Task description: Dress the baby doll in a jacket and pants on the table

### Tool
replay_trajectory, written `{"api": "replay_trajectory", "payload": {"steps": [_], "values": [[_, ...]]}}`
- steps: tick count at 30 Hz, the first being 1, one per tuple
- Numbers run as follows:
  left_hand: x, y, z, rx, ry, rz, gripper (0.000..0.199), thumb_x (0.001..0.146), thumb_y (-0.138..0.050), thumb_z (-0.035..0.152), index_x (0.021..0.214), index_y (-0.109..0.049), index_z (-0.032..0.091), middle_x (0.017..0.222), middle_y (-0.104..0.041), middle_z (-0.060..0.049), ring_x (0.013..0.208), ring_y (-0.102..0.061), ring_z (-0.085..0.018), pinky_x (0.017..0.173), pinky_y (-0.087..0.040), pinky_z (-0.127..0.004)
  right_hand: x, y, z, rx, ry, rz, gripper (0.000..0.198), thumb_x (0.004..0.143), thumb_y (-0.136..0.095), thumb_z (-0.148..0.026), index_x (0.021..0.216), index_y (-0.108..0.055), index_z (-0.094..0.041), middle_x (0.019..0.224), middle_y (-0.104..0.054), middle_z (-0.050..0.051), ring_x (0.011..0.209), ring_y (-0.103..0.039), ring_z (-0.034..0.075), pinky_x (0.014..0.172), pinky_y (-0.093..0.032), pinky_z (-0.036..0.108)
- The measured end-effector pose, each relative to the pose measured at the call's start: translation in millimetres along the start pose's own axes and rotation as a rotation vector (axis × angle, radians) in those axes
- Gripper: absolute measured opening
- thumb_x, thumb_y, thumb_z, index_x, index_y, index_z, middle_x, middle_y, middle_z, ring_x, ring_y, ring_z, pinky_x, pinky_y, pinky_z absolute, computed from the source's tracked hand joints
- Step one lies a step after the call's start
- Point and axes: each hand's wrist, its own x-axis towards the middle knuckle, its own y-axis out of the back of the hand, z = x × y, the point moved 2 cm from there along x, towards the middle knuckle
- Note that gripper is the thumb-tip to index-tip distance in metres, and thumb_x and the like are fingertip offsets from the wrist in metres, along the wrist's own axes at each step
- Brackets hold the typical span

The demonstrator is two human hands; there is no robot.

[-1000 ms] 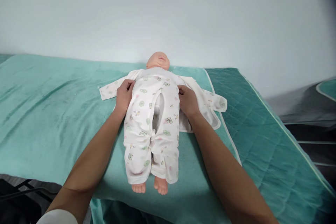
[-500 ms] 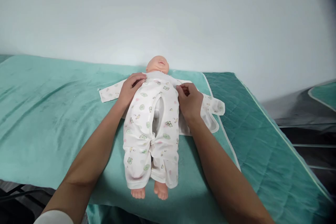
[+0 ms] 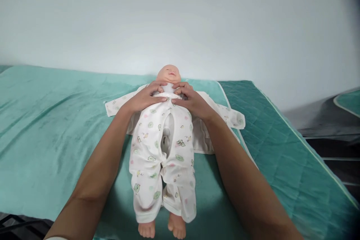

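Observation:
A baby doll (image 3: pixel 169 72) lies on its back, head toward the wall and feet toward me. It wears white baby trousers (image 3: pixel 180 131) printed with green and pink figures, with a slit at the crotch. My left hand (image 3: pixel 147 95) rests on the doll's upper body, thumb along the waistband, fingers apart on the chest. Mirroring it, my right hand (image 3: pixel 192 99) lies on the other side, thumb and fingers also apart. Between the hands shows a strip of plain white cloth (image 3: pixel 169 87). Under the doll, a matching baby top (image 3: pixel 204 138) is spread with its sleeves out sideways.
Light green cloth (image 3: pixel 56 120) covers the surface beneath the doll, with folds on the left. A darker quilted green mat (image 3: pixel 281 157) extends to the right. Behind stands a plain white wall (image 3: pixel 180 18). Dark rack bars (image 3: pixel 337 158) show at the right edge.
Both hands have moved inward from the doll's sides to the middle of its chest. The right fingers have gone from a pinch to spread. The waistband now sits lower on the chest.

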Motion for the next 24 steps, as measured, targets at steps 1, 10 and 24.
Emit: {"api": "replay_trajectory", "payload": {"steps": [1, 10, 24], "values": [[1, 0, 1, -0.004, -0.012, -0.003, 0.022, 0.086, -0.067, 0.044, 0.089, -0.061, 0.023, 0.15, -0.05, -0.005, 0.14, -0.045, -0.029, 0.112, -0.036, -0.04, 3, 1, -1, 0.007, -0.003, -0.037, 0.033, 0.084, -0.071, -0.056, 0.083, -0.063, -0.023, 0.131, -0.054, 0.007, 0.133, -0.045, 0.027, 0.112, -0.032, 0.043], [27, -4, -19, -0.097, 0.101, 0.249, 0.024, 0.084, -0.067, 0.04, 0.078, -0.053, 0.021, 0.081, -0.061, 0.0, 0.083, -0.057, -0.018, 0.08, -0.044, -0.032, 28, 0, 5, -0.081, -0.165, 0.086, 0.034, 0.091, -0.057, -0.047, 0.071, -0.05, -0.021, 0.077, -0.057, -0.001, 0.075, -0.05, 0.016, 0.07, -0.036, 0.03], [19, -6, -29, -0.059, 0.059, 0.369, 0.022, 0.084, -0.057, 0.023, 0.098, -0.074, 0.021, 0.109, -0.073, -0.005, 0.106, -0.064, -0.02, 0.101, -0.046, -0.035, 9, -8, 18, 0.004, -0.138, 0.337, 0.018, 0.088, -0.059, -0.037, 0.093, -0.067, -0.022, 0.104, -0.069, 0.004, 0.096, -0.061, 0.019, 0.089, -0.049, 0.035]]}}
